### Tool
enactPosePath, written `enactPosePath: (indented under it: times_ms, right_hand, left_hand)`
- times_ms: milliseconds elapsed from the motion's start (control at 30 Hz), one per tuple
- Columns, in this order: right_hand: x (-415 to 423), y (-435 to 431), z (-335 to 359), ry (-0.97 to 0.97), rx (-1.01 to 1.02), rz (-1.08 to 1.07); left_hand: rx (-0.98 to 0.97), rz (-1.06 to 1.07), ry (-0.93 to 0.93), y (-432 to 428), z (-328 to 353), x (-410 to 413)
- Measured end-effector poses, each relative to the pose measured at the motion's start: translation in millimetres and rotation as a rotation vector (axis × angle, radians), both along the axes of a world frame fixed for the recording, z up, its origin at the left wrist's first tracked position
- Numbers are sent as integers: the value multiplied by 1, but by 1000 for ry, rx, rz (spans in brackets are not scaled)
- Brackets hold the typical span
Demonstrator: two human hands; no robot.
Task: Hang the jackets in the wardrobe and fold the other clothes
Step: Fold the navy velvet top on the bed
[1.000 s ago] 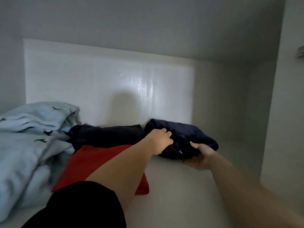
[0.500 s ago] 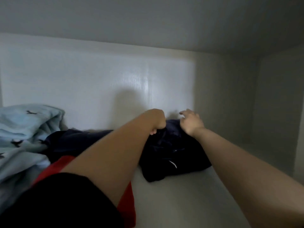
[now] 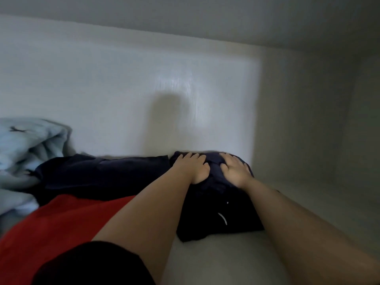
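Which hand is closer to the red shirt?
The left hand. It presses flat on the dark folded garment, on the side toward the red shirt. The right hand presses the same garment farther right, away from the shirt.

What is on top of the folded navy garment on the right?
Both hands lie flat on it: the left hand and the right hand, fingers straight, pressing its far end. The cloth beneath the palms is covered.
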State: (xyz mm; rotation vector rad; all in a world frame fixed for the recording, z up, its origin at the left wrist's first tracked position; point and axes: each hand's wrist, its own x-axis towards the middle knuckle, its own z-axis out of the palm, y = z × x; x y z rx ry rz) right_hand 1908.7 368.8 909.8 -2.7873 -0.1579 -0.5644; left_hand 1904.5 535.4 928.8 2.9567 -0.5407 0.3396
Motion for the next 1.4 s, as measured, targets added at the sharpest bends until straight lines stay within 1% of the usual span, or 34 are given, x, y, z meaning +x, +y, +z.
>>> enactPosePath:
  times_ms: [67,133,200,333,400,500,567,633,700,833,900,967,1100,1167,1267,1400]
  right_hand:
    - [2,1,-1,13,-13,16]
    - [4,0,-4,9,-11,27]
    - [4,-1,2,-7,-37,24]
    - [-8,-4,24,27,-124,-41]
    - [-23,-3,32,3,-124,-84]
    - [-64,0,34,-32,-37,-95]
    - [-102,3,35,-62,1,-92]
    - [-148,9,37,-123,-9,-92]
    - [-198,16,36,-184,-24,-105]
    - [-309,29,17,-282,-52,-152]
    - [-367,32,2,-330,-102,-179]
    - [-425,31,-12,-385,-164,-219]
    - [-538,24,-36,-439,-208,-281]
    - [-594,14,-47,-433,-204,-312]
    - [-669,-8,-59,-442,-194,-353]
    - [-751,-43,-74,-470,-157,-388]
  left_hand:
    - [-19,5,13,1,-6,3]
    - [-24,19,-17,0,-12,6]
    - [-33,20,-104,-3,-9,4]
    - [-15,20,-262,-8,0,-18]
    - [-38,1,-260,-5,4,-34]
    - [-107,-26,-200,9,2,-75]
    - [-61,-29,-197,21,2,-110]
    - [-7,-38,-232,31,5,-150]
    - [-3,-56,-261,38,7,-195]
    - [-68,-113,-292,45,-10,-290]
    - [-82,-159,-295,46,-24,-335]
    - [-99,-219,-295,42,-38,-378]
    - [-195,-356,-273,26,-75,-461]
    - [-235,-418,-229,14,-96,-503]
    - [-233,-492,-142,-9,-125,-561]
    - [-341,-524,79,-43,-165,-628]
